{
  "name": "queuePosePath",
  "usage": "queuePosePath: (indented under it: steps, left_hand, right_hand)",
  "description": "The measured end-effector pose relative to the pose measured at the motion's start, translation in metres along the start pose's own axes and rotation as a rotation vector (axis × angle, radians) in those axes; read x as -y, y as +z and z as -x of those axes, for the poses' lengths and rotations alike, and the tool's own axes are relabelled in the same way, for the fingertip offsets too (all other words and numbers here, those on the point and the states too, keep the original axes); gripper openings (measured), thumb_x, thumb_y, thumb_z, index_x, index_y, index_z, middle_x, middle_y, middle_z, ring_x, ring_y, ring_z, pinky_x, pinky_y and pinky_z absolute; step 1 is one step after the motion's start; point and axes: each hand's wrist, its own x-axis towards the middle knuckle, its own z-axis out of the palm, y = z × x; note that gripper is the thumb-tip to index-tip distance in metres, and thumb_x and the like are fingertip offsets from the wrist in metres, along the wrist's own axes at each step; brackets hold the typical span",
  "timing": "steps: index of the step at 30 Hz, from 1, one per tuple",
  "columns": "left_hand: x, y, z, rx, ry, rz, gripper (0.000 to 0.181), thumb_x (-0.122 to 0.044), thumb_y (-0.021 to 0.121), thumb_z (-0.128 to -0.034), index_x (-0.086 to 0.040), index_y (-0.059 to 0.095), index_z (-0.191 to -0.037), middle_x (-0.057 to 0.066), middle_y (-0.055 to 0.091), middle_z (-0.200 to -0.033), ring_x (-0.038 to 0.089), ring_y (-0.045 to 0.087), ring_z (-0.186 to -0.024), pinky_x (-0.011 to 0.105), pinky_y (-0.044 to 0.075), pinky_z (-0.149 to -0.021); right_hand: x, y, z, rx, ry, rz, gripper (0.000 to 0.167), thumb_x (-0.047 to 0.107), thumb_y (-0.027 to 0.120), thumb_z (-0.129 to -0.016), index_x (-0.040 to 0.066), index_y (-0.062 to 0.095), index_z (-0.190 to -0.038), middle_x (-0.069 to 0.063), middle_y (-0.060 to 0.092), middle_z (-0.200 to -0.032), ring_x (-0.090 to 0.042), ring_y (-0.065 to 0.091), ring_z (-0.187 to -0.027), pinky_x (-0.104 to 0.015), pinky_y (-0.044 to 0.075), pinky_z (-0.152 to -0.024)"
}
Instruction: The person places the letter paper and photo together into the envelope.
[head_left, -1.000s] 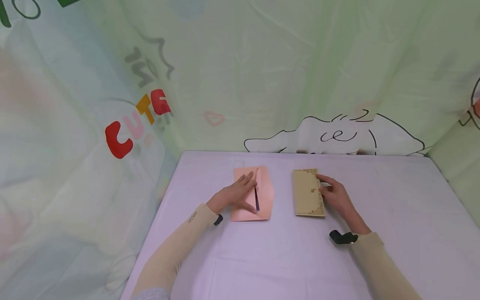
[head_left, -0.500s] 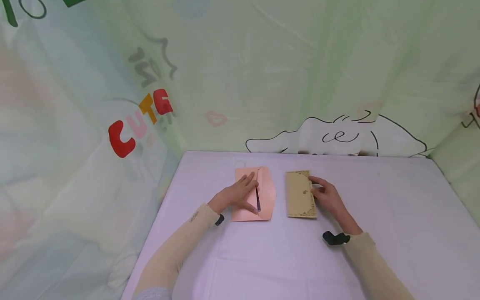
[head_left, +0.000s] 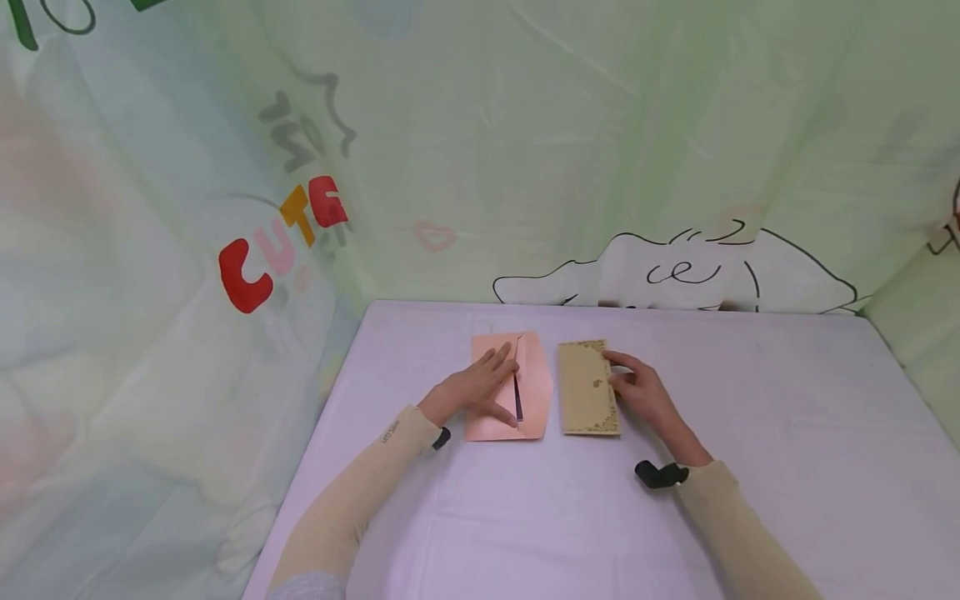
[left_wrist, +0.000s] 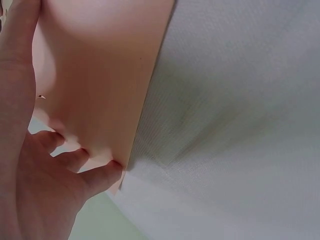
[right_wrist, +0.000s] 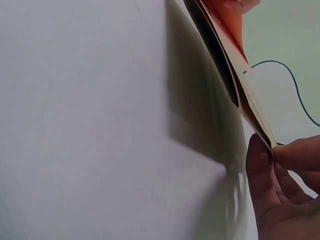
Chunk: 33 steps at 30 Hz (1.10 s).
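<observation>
A pink envelope (head_left: 535, 387) lies on the table, its flap side to the right and a narrow dark slit showing along its opening. My left hand (head_left: 474, 390) rests on it with fingers and thumb spread; the left wrist view has the fingertips (left_wrist: 115, 167) touching the paper near its edge. To the right is a folded tan card (head_left: 581, 387) with ornate brown corner decoration. My right hand (head_left: 645, 398) pinches the card's right edge between thumb and fingers. In the right wrist view the card (right_wrist: 255, 112) is lifted off the cloth, casting a shadow, and its layers part slightly.
A pale lilac cloth covers the table (head_left: 480, 517). Behind and to the left hang printed curtains (head_left: 480, 150) that meet the table's far edge. Each wrist wears a small black device, such as the right one (head_left: 662, 475).
My right hand has carried the tan card leftward, narrowing the gap to the pink envelope. The left hand keeps its place on the envelope.
</observation>
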Motion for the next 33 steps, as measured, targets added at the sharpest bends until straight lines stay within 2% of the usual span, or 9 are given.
queuePosePath:
  steps: [10, 16, 20, 27, 33]
  left_hand:
    - [0.001, -0.001, 0.0, -0.016, 0.023, 0.01, 0.094, -0.073, 0.072, -0.075, -0.02, 0.034, -0.142, 0.016, -0.001, -0.17, 0.042, 0.01, -0.156, 0.054, 0.037, -0.116]
    - [0.003, 0.0, -0.002, -0.033, 0.043, -0.01, 0.091, -0.073, 0.073, -0.0746, -0.019, 0.036, -0.139, 0.019, 0.002, -0.169, 0.043, 0.011, -0.155, 0.052, 0.033, -0.119]
    - [0.004, 0.0, -0.003, -0.028, 0.033, 0.001, 0.091, -0.074, 0.072, -0.0737, -0.02, 0.036, -0.137, 0.017, 0.0, -0.17, 0.043, 0.011, -0.155, 0.054, 0.036, -0.116]
    - [0.003, 0.001, -0.003, -0.012, 0.015, 0.008, 0.092, -0.074, 0.072, -0.0737, -0.022, 0.034, -0.14, 0.014, -0.002, -0.17, 0.041, 0.009, -0.156, 0.056, 0.039, -0.113]
    - [0.003, 0.003, -0.003, -0.01, 0.01, 0.0, 0.098, -0.074, 0.072, -0.0744, -0.021, 0.032, -0.146, 0.013, -0.004, -0.171, 0.041, 0.009, -0.156, 0.054, 0.039, -0.114]
  right_hand:
    - [0.01, 0.01, -0.004, 0.018, -0.019, -0.029, 0.049, -0.001, 0.055, -0.099, 0.001, 0.047, -0.147, -0.029, 0.052, -0.142, -0.021, 0.06, -0.085, -0.016, 0.046, -0.07]
    - [0.011, 0.016, -0.01, 0.031, -0.005, -0.019, 0.05, 0.0, 0.054, -0.099, 0.003, 0.047, -0.148, -0.027, 0.052, -0.143, -0.016, 0.058, -0.085, -0.017, 0.046, -0.072]
    - [0.013, 0.021, -0.012, 0.035, -0.014, -0.039, 0.05, -0.001, 0.055, -0.098, 0.003, 0.047, -0.147, -0.027, 0.052, -0.143, -0.016, 0.06, -0.087, -0.016, 0.047, -0.072]
    - [0.019, 0.03, -0.015, 0.047, -0.012, -0.059, 0.05, -0.002, 0.054, -0.098, 0.001, 0.047, -0.147, -0.029, 0.052, -0.143, -0.027, 0.062, -0.093, -0.017, 0.047, -0.072]
    - [0.021, 0.037, -0.018, 0.054, -0.002, -0.063, 0.05, -0.001, 0.054, -0.098, 0.002, 0.047, -0.147, -0.027, 0.052, -0.143, -0.025, 0.061, -0.092, -0.017, 0.047, -0.072]
